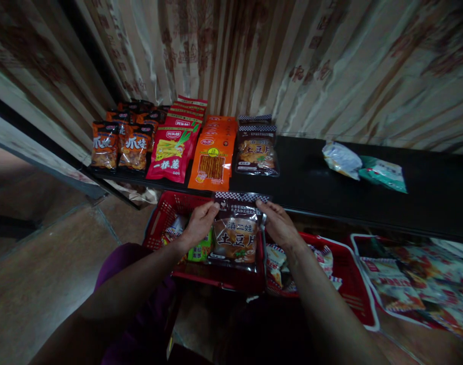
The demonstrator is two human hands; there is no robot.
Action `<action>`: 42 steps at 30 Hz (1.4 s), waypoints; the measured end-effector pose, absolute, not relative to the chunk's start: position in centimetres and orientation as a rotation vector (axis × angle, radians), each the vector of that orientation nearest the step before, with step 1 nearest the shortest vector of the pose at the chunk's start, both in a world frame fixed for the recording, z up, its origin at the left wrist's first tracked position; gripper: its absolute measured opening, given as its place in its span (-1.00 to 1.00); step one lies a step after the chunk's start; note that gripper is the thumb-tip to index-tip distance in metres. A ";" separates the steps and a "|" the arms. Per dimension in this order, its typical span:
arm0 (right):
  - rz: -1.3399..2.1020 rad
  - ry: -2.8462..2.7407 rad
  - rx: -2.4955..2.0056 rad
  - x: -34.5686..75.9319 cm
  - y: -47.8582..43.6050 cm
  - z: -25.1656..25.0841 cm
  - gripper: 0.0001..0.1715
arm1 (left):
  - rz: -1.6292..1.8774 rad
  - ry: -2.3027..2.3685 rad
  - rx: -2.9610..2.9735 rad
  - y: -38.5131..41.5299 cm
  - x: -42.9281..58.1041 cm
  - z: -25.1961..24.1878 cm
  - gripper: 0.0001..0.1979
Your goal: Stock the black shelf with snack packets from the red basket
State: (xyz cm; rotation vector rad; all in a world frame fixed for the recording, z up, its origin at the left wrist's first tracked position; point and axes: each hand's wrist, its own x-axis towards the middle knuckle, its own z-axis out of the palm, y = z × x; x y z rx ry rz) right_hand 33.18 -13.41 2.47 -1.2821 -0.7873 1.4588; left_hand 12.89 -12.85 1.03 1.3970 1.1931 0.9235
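Note:
A dark brown bag of potato chips [237, 235] hangs upright between my two hands, above a red basket [163, 208]. My left hand [201, 220] pinches its upper left edge. At the upper right edge, the fingers of my right hand [279, 220] are closed on the same bag. Behind it, on the black shelf [300, 172], more brown potato chip bags [256, 152] stand one behind another. To their left are orange snack packets [212, 157], pink-red snack bags [174, 152] and black-and-orange snack bags [134, 147]. A green packet [200, 248] lies in the basket beneath my left hand.
A white packet [341, 159] and a teal packet [383, 173] lie on the shelf's right part. Another red basket [355, 299] and a white-rimmed basket [362, 274] holding snack bags stand at the right. A patterned curtain [254, 61] hangs behind the shelf.

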 end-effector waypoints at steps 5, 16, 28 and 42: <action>1.453 -0.796 -1.249 33.3 -13.5 2.7 -0.66 | 0.999 1.227 1.377 -12.6 13.1 0.7 -0.60; 1.414 -0.735 -1.222 33.6 -13.5 2.0 -0.67 | 1.038 1.204 1.297 -12.4 13.1 0.2 -0.64; 1.307 -0.550 -1.259 34.0 -12.8 2.0 -0.63 | 0.710 0.901 1.228 -13.0 12.9 0.9 -0.63; 1.215 -0.425 -1.201 34.9 -12.3 1.7 -0.66 | 0.581 0.841 1.445 -13.6 13.1 0.7 -0.72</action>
